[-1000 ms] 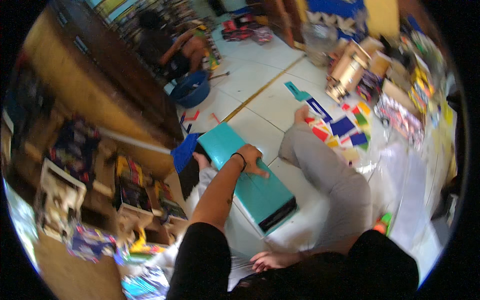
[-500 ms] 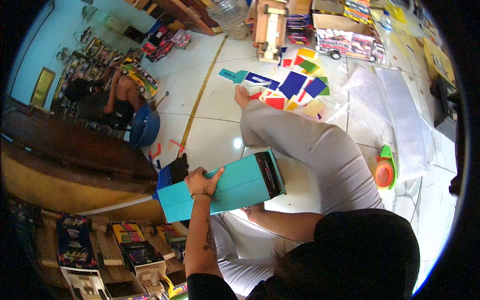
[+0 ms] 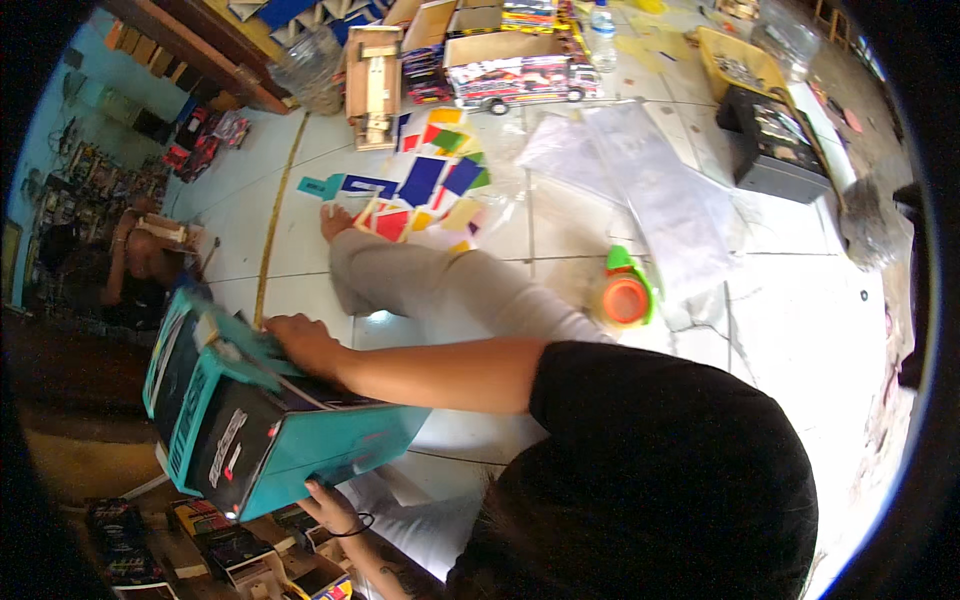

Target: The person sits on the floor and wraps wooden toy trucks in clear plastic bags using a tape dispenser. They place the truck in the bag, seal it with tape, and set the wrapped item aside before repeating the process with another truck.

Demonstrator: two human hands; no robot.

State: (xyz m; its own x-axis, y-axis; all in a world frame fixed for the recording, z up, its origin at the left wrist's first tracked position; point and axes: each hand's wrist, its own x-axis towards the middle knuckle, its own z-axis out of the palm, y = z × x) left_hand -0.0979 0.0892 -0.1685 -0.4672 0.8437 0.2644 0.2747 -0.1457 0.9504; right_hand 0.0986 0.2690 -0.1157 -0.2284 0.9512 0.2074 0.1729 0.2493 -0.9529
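Observation:
A teal toy truck (image 3: 340,445) with a black front panel and black side markings is tilted in my two hands at lower left. My left hand (image 3: 328,508) grips its lower near edge, with the thumb on the teal panel and most of the other fingers hidden. Across the top reaches my right arm, and my right hand (image 3: 305,345) is closed on the truck's far upper edge; its fingertips are blurred. My outstretched leg (image 3: 450,285) in grey trousers lies beyond the truck.
Coloured sticker sheets (image 3: 420,180) lie by my foot, near clear plastic sheets (image 3: 640,180). An orange-and-green tape dispenser (image 3: 625,298) sits to the right. Toy trucks (image 3: 525,75) stand behind; more fill a wooden rack (image 3: 190,555) at lower left. Another person (image 3: 125,255) sits at far left.
The truck has moved left and turned, so its black front now shows. My left hand has gone from its top to its lower edge; my right hand has come over to the far side.

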